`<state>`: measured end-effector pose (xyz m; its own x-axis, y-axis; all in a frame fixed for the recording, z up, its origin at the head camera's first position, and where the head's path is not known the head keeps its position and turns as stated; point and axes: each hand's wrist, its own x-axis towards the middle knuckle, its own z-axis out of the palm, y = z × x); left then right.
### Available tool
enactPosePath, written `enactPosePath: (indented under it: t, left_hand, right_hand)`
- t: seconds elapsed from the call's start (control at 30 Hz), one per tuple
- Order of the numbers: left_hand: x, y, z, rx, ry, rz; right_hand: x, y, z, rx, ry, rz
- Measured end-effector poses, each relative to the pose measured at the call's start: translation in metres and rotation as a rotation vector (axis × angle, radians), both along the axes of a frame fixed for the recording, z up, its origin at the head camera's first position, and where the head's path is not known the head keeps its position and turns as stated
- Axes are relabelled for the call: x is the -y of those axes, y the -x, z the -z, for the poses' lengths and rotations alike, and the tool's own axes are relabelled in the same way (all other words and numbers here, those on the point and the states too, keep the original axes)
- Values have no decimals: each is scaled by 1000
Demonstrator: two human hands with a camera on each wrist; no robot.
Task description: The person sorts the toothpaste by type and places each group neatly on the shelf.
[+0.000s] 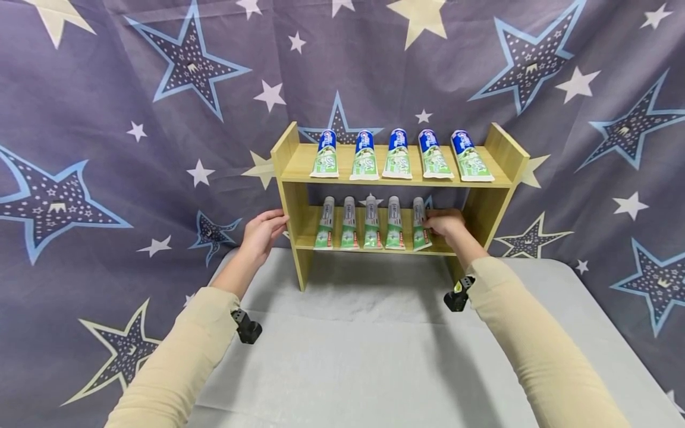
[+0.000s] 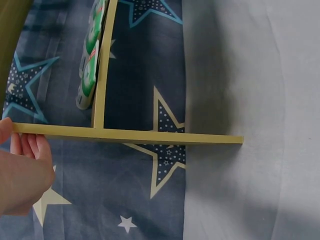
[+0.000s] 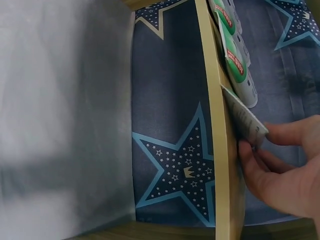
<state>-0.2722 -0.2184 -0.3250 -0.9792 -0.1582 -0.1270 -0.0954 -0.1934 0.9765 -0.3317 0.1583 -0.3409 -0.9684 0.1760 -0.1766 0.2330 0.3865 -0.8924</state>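
A two-tier wooden shelf (image 1: 396, 183) stands on the table. My left hand (image 1: 263, 235) holds the front edge of its left side panel (image 2: 150, 136), thumb on one face and fingers on the other. On the lower board, my right hand (image 1: 447, 222) pinches the rightmost green-and-silver toothpaste tube (image 1: 420, 229). That tube (image 3: 245, 117) is tilted with its crimped end touching the board, seen in the right wrist view. Several similar tubes (image 1: 371, 223) lie in a row to its left. Several blue-and-green toothpaste tubes (image 1: 398, 156) lie along the upper board.
A grey cloth-covered table (image 1: 348, 356) extends in front of the shelf. Behind it hangs a dark star-patterned curtain (image 1: 342, 65). The shelf's right side panel (image 1: 495, 184) is close to my right hand, and the upper board (image 1: 348, 179) is above it.
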Motion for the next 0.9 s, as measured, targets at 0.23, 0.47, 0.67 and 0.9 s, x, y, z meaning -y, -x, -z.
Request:
enactPosePath:
  t: [0.23,0.47,0.67,0.9]
  left_hand:
    - [-1,1,2,-7,-9,-3]
    - [-4,3,3,-13,-8,8]
    - [3,2,3,-17,18,14]
    - [6,-3,5,-77,82,-18]
  right_hand:
    - [0,-6,0,-36,-121,57]
    - [-9,-10,1,-37,-131,49]
    - [-12,-18,0,-65,-114,24]
    - [-18,-44,-10,-125,-187,-101]
